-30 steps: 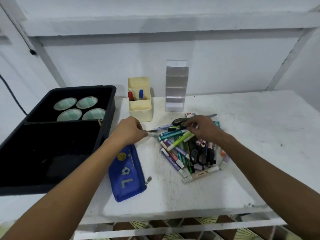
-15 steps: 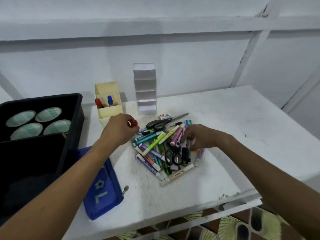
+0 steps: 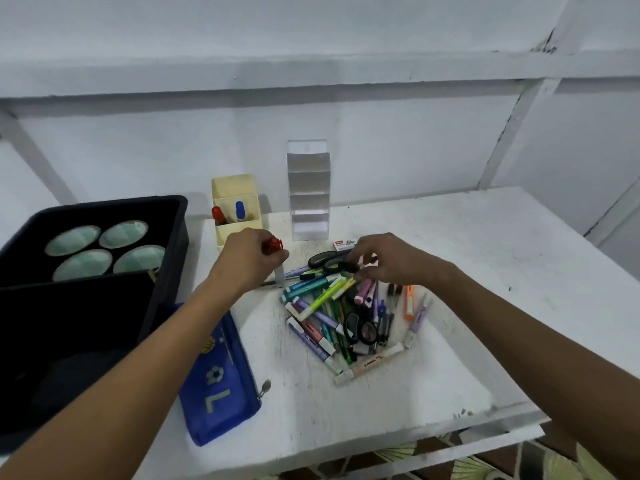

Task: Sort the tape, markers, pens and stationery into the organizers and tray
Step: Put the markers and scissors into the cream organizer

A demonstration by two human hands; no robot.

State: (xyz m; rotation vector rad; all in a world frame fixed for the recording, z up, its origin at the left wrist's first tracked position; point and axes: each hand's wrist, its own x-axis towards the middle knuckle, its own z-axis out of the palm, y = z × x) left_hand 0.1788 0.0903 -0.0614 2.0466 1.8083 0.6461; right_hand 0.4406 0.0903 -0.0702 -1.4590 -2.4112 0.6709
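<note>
A pile of markers and pens lies mid-table. My left hand is closed around a red-capped marker, held upright just in front of the yellow organizer, which holds a red marker and a blue one. My right hand hovers over the pile's far edge. Its thumb and fingers curl around the black handles of a pair of scissors; whether they grip is unclear. A clear tiered organizer stands empty behind. The black tray at the left holds several tape rolls.
A blue pencil case lies between the tray and the pile, near the front edge. A small staple box sits by the clear organizer. A second pair of scissors lies in the pile. A wall and shelf beam rise behind the table.
My left hand has lifted the red-capped marker out of the pile toward the yellow organizer. My right hand moved from the pile's middle up to the scissors at its far edge.
</note>
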